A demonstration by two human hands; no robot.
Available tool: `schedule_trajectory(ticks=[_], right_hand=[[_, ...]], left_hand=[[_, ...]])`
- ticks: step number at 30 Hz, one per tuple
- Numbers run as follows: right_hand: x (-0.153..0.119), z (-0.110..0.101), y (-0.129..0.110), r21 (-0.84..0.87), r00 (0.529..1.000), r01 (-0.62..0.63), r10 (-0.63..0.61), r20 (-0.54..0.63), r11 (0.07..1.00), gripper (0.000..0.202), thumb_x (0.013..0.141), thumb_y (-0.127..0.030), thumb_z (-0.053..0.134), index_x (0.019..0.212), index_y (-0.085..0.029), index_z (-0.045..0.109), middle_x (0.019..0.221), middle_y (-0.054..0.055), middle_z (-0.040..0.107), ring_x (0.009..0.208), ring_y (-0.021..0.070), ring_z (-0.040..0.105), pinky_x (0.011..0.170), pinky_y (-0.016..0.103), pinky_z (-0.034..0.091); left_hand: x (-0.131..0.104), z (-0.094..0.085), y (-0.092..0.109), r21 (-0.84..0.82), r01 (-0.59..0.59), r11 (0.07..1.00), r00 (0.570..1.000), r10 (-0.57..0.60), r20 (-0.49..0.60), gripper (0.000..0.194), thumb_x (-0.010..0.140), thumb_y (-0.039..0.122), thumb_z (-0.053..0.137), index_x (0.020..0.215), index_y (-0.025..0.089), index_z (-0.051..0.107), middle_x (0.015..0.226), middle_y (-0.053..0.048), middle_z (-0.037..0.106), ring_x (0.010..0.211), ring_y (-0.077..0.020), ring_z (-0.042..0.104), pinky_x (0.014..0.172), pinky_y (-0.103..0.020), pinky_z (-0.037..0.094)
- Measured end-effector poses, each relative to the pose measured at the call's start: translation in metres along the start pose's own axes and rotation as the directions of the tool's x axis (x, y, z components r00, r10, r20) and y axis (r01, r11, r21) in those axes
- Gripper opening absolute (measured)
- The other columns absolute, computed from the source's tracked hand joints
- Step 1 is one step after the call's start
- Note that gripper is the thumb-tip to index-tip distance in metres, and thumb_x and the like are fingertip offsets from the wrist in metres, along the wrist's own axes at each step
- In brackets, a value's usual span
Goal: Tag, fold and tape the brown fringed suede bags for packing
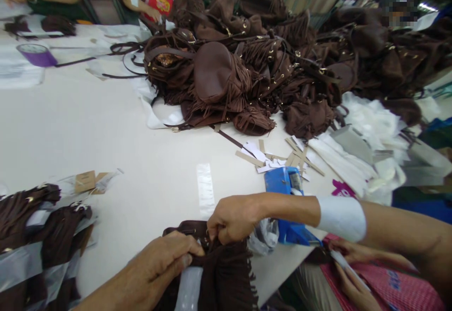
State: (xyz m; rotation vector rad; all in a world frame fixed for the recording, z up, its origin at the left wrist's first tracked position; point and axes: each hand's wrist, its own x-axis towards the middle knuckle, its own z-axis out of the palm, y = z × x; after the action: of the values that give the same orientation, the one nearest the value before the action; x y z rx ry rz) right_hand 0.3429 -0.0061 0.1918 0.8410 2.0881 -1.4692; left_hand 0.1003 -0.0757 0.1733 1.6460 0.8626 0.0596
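A dark brown fringed bag (233, 273) lies at the table's near edge, with a strip of clear plastic wrap (189, 287) across its front. My left hand (169, 259) is closed on the bag's upper edge, thumb on top. Opposite it, the fingers of my right hand (231, 219) pinch the top of the same bag near its metal eyelets. What lies under those fingertips is hidden. Just beyond my right wrist stands a blue tape dispenser (282, 184), and a strip of clear tape (205, 188) is stuck to the table behind the bag.
A big heap of brown fringed bags (219, 71) fills the far side. Wrapped bags (45, 240) lie at left, card strips (289, 155) and white plastic (374, 123) at right. A purple tape roll (37, 55) is far left. Other people's hands (353, 259) work at lower right and across the table.
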Motion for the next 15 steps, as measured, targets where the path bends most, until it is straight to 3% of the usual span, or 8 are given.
schedule_trajectory(ticks=[3, 5, 8, 10, 11, 15], right_hand=[[-0.013, 0.006, -0.005, -0.188, 0.966, -0.016, -0.034, -0.257, 0.982, 0.021, 0.083, -0.014, 0.058, 0.099, -0.020, 0.070, 0.087, 0.002, 0.070, 0.073, 0.0152, 0.060, 0.063, 0.025, 0.042], [-0.023, 0.016, -0.016, -0.351, 0.885, 0.014, -0.175, -0.432, 0.936, 0.023, 0.085, -0.012, 0.054, 0.104, -0.019, 0.066, 0.095, 0.006, 0.069, 0.081, 0.0179, 0.060, 0.069, 0.029, 0.044], [-0.030, 0.041, -0.038, -0.534, 0.779, 0.145, -0.429, -0.458, 0.833, 0.026, 0.091, -0.017, 0.053, 0.115, -0.019, 0.059, 0.103, 0.007, 0.067, 0.091, 0.0190, 0.058, 0.076, 0.031, 0.047], [-0.024, 0.064, -0.047, -0.627, 0.710, 0.143, -0.520, -0.474, 0.766, 0.026, 0.096, -0.021, 0.052, 0.121, -0.022, 0.057, 0.105, 0.005, 0.067, 0.089, 0.0182, 0.058, 0.072, 0.032, 0.046], [-0.017, 0.076, -0.048, -0.666, 0.660, 0.112, -0.556, -0.505, 0.738, 0.025, 0.097, -0.023, 0.053, 0.122, -0.024, 0.057, 0.103, 0.004, 0.068, 0.084, 0.0177, 0.058, 0.067, 0.032, 0.045], [0.015, 0.117, -0.043, -0.700, 0.380, 0.025, -0.655, -0.654, 0.714, 0.018, 0.090, -0.025, 0.062, 0.107, -0.031, 0.063, 0.083, -0.002, 0.068, 0.059, 0.0133, 0.054, 0.049, 0.029, 0.036]], left_hand=[[-0.002, 0.000, -0.007, -0.049, 0.037, 0.998, 0.998, -0.040, -0.054, 0.032, 0.098, 0.037, 0.042, 0.125, 0.038, 0.059, 0.125, 0.002, 0.065, 0.116, -0.0208, 0.057, 0.102, -0.030, 0.041], [0.000, 0.000, -0.007, -0.109, 0.027, 0.994, 0.998, -0.033, -0.054, 0.033, 0.098, 0.033, 0.042, 0.124, 0.037, 0.060, 0.121, 0.003, 0.068, 0.111, -0.0202, 0.060, 0.099, -0.029, 0.043], [0.007, -0.002, -0.003, -0.201, -0.025, 0.979, 0.997, 0.010, -0.077, 0.032, 0.096, 0.024, 0.042, 0.119, 0.033, 0.063, 0.113, 0.002, 0.070, 0.103, -0.0185, 0.062, 0.093, -0.027, 0.045], [0.011, -0.003, -0.001, -0.224, -0.025, 0.974, 0.995, 0.002, -0.104, 0.030, 0.095, 0.020, 0.042, 0.113, 0.030, 0.063, 0.106, 0.003, 0.071, 0.098, -0.0168, 0.063, 0.088, -0.026, 0.045], [0.012, -0.004, 0.000, -0.223, -0.021, 0.975, 0.994, -0.004, -0.110, 0.029, 0.094, 0.018, 0.042, 0.111, 0.030, 0.063, 0.103, 0.004, 0.071, 0.096, -0.0160, 0.063, 0.087, -0.025, 0.045], [0.008, -0.008, 0.002, -0.200, -0.055, 0.978, 0.997, 0.042, -0.069, 0.035, 0.091, 0.012, 0.040, 0.103, 0.030, 0.068, 0.100, 0.006, 0.071, 0.095, -0.0139, 0.064, 0.087, -0.023, 0.045]])
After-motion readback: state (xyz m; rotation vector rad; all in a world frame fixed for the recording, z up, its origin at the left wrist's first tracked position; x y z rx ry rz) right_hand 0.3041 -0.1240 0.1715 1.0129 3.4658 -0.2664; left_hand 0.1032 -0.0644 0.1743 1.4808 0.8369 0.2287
